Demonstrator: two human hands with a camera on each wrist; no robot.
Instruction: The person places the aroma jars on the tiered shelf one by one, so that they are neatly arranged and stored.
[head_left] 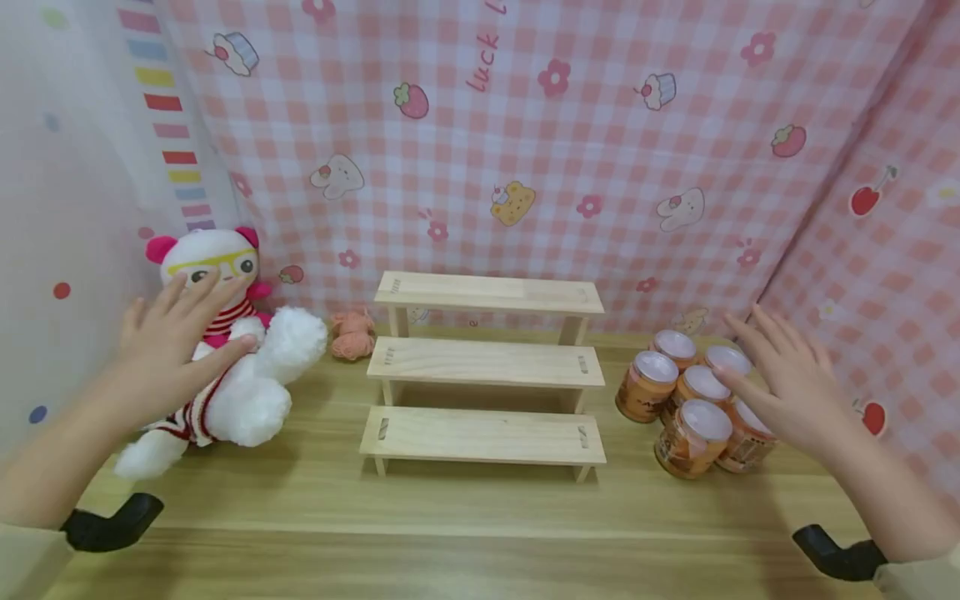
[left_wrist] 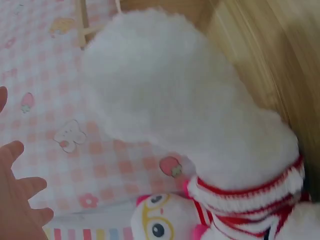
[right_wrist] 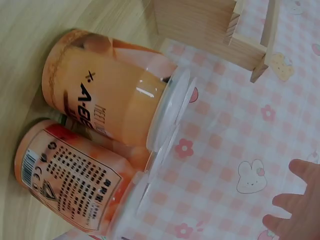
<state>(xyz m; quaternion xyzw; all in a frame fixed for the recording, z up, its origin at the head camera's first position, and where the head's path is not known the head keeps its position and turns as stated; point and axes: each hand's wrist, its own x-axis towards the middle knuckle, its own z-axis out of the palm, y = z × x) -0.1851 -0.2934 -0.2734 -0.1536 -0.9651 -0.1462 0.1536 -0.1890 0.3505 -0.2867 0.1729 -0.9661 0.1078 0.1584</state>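
Observation:
In the head view my left hand [head_left: 168, 350] is held with spread fingers in front of a white and pink plush toy [head_left: 251, 400]; it holds nothing. My right hand [head_left: 795, 383], fingers extended and also empty, hovers over the right edge of a group of orange jars [head_left: 690, 439] with clear lids. Between the hands stands a three-step wooden rack [head_left: 483, 435] with bare shelves. The left wrist view shows the toy's fluffy white part [left_wrist: 165, 80] beside my fingers. Two jars [right_wrist: 115, 90] fill much of the right wrist view, apart from my fingertips.
A ball of pink yarn [head_left: 352, 335] lies between the toy and the rack. The wooden tabletop [head_left: 450, 517] runs along the front. Pink checked cloth [head_left: 465, 167] hangs behind, with more cloth at both sides.

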